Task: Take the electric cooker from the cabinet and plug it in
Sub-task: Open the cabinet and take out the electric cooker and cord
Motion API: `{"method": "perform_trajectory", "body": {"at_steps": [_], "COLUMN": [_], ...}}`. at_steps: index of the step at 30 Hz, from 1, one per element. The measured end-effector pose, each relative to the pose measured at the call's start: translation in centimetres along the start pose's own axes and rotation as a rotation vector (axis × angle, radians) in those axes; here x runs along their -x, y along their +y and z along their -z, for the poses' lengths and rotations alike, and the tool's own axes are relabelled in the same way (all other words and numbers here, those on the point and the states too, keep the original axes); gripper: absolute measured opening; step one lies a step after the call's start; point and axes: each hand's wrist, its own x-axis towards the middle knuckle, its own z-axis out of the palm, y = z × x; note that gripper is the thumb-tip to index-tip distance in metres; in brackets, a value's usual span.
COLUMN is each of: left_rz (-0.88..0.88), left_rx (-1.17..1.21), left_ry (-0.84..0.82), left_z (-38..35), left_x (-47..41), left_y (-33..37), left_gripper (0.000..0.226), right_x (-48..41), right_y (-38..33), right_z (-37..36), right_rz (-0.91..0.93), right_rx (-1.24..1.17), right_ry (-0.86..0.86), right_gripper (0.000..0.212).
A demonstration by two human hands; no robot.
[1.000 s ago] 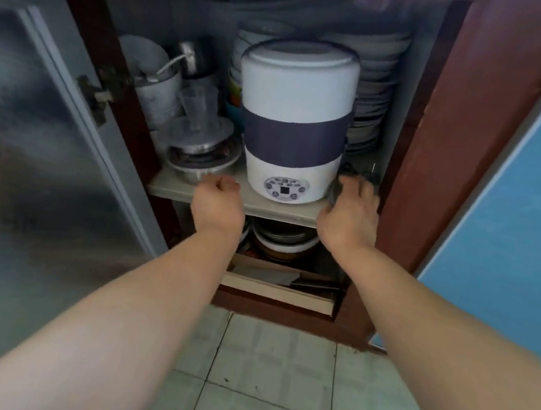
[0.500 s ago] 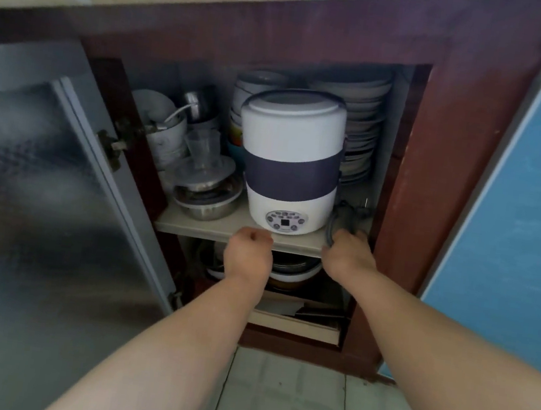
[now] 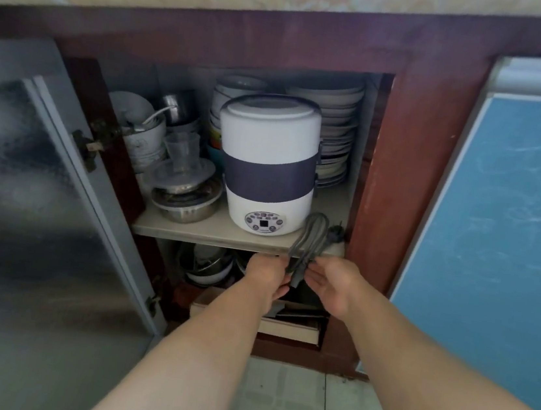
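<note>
At the far left the frosted cabinet door (image 3: 40, 210) stands swung open on its hinge (image 3: 87, 148); inside, on the upper shelf (image 3: 211, 233), a white bowl of utensils (image 3: 141, 134) sits at the left, with a clear glass cup (image 3: 180, 153) upturned on a stack of steel bowls (image 3: 186, 201) just in front of it; the electric cooker (image 3: 267, 163), white with a dark purple band and a control panel (image 3: 264, 221) low on its front, stands upright on that shelf, still inside the cabinet, with stacked plates (image 3: 335, 138) behind and to its right; a grey power cord (image 3: 311, 235), bundled in loops, hangs over the shelf's front edge just right of the cooker, its plug (image 3: 335, 230) lying on the shelf by the cabinet wall; below the shelf edge the left hand (image 3: 267, 274) is closed around the lower end of the bundle, and the right hand (image 3: 329, 285) is beside it, palm up with fingers loosely apart, touching the cord but not clearly gripping it; the lower shelf holds more bowls (image 3: 207, 265) and a wooden tray (image 3: 285, 326); a blue door panel (image 3: 497, 232) fills the right side, above a tiled floor (image 3: 288, 408).
</note>
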Motion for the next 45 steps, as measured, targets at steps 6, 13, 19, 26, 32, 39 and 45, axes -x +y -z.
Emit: {"method": "perform_trajectory", "body": {"at_steps": [6,13,19,26,32,39,45], "left_rz": [-0.082,-0.085,-0.053,-0.207,-0.240,-0.247,-0.268], "left_rx": [-0.335,-0.494,-0.305,-0.113,-0.014,0.122,0.191], "left_ry": [0.037,-0.107,0.000,0.314,0.345,0.209,0.158], "left_z": [1.1,2.6,5.6,7.2,6.6,4.6,3.9], "left_x": [-0.4,1.3,2.5,0.1,-1.8,-2.9,-4.4], "left_y": [-0.9,-1.7,-0.3,2.5,6.7,10.1,10.6], "left_gripper": [0.028,0.029,0.015,0.024,0.030,0.062,0.071], "right_x": [-0.6,-0.8,-1.4,-1.4,-2.9,-5.6,-7.7], "right_y": [0.3,1.2,2.1,-0.4,-4.5,-6.1,-6.2], "right_z": [0.5,-1.9,-2.5,-3.6,-4.0,-5.0,-5.5], "right_rz": [-0.059,-0.055,-0.112,0.148,0.233,0.173,0.182], "right_rx": [0.279,0.351,0.348,0.259,0.116,0.057,-0.031], "right_ry": [0.006,-0.002,-0.038,-0.021,0.068,0.023,-0.033], "right_gripper": [0.055,0.069,0.018,0.009,0.012,0.037,0.043]}}
